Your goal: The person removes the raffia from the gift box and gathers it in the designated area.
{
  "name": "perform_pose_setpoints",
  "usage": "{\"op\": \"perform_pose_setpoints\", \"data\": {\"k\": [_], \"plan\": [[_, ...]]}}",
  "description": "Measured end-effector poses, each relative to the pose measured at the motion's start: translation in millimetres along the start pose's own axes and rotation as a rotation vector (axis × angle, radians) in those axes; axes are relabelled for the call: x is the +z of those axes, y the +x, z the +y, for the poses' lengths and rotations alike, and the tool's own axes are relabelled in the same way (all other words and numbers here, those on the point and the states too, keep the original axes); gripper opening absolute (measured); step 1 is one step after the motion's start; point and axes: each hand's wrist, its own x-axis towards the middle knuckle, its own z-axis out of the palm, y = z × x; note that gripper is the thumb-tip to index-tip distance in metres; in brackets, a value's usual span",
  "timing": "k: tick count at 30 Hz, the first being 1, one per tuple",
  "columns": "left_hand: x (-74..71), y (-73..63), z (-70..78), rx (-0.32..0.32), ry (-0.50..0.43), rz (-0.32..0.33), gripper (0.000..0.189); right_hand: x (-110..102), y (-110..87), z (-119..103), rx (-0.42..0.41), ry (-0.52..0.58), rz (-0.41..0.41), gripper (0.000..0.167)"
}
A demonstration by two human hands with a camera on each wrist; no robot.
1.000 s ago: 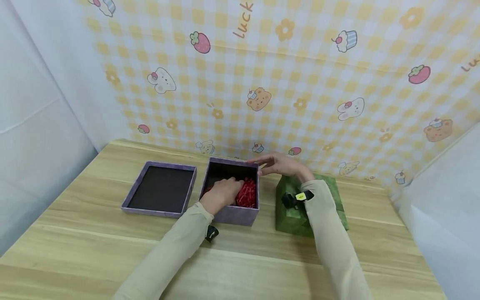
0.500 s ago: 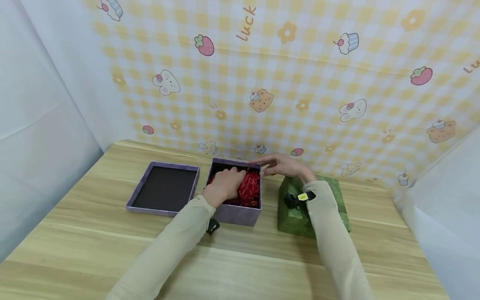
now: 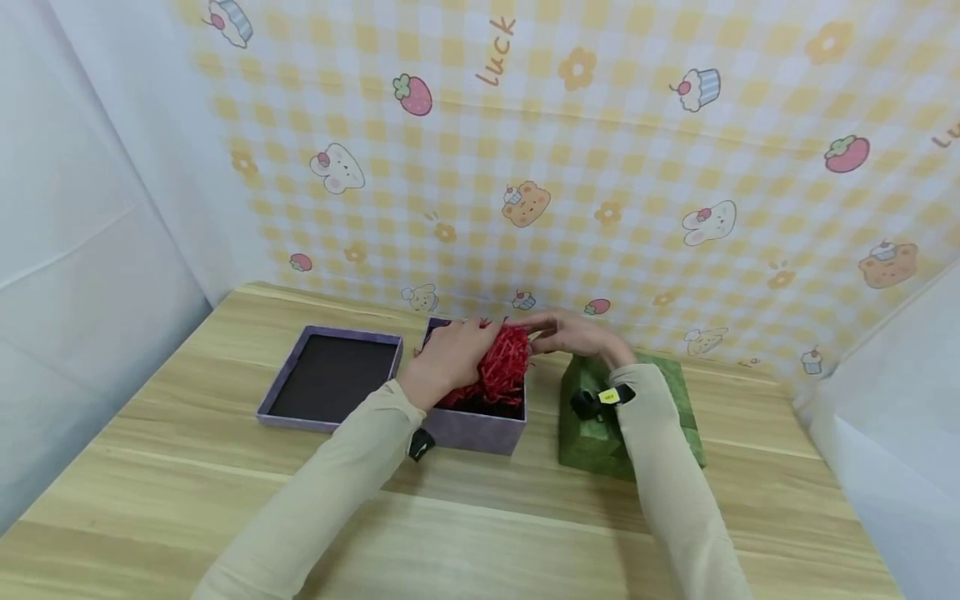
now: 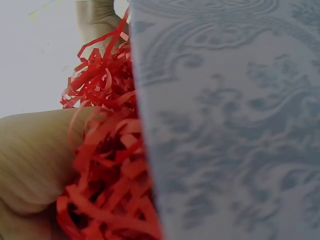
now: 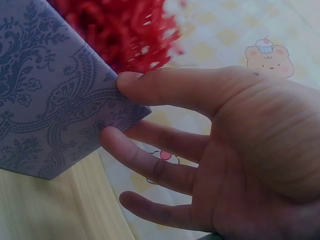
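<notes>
In the head view, my left hand (image 3: 453, 362) grips a clump of red shredded paper (image 3: 506, 367) that rises above the rim of an open purple box (image 3: 472, 432). The left wrist view shows the paper strands (image 4: 117, 185) bunched against the hand, beside the box's patterned wall (image 4: 230, 125). At the far right corner of the box, my right hand (image 3: 576, 333) holds on with thumb and fingers. Close up in the right wrist view, its thumb (image 5: 137, 85) rests on the rim and a fingertip (image 5: 112, 137) touches the wall lower down.
A purple lid (image 3: 333, 379) with a black inside lies upturned left of the box. Under the right forearm stands a green box (image 3: 592, 454). Behind the wooden table (image 3: 480, 533) hangs a yellow checked cloth (image 3: 450, 167).
My left hand has come up out of the box and toward its far side, raising the red shredded paper with it. My right hand has stayed at the box's corner.
</notes>
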Motion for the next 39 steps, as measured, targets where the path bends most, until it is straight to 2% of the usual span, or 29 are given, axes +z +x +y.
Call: {"op": "perform_pose_setpoints", "data": {"k": [7, 13, 21, 24, 29, 32, 34, 37, 39], "plan": [[-9.9, -2.1, 4.3, 0.011, 0.040, 0.043, 0.067, 0, -1.8, 2, -0.012, -0.023, 0.022, 0.031], [-21.2, -10.0, 3.3, 0.032, 0.018, 0.087, 0.062, 1, -2.0, 5, -0.029, -0.014, 0.024, 0.032], [-49.6, -27.6, 0.6, 0.074, 0.024, 0.192, 0.057, 1, 1.1, 5, -0.069, -0.025, 0.015, 0.026], [-60.8, -37.1, 1.1, 0.092, 0.024, 0.225, 0.057, 0, 1.8, 2, -0.063, -0.057, 0.037, 0.022], [-69.7, -53.2, 3.7, 0.171, 0.017, 0.273, 0.056, -3, 0.5, 0, -0.006, -0.085, 0.082, 0.024], [-70.6, -62.8, 6.0, 0.229, 0.009, 0.307, 0.053, -4, 0.4, 0, -0.021, -0.105, 0.073, 0.019], [-69.8, -68.6, 7.6, 0.267, 0.004, 0.331, 0.051, -4, 0.9, 1, -0.039, -0.119, 0.066, 0.022], [-66.5, -76.6, 10.1, 0.320, 0.004, 0.356, 0.049, -3, 0.3, 1, -0.033, -0.111, 0.061, 0.035], [-63.9, -81.9, 11.7, 0.346, 0.002, 0.346, 0.051, -2, 0.4, 1, -0.025, -0.077, 0.039, 0.046]]}}
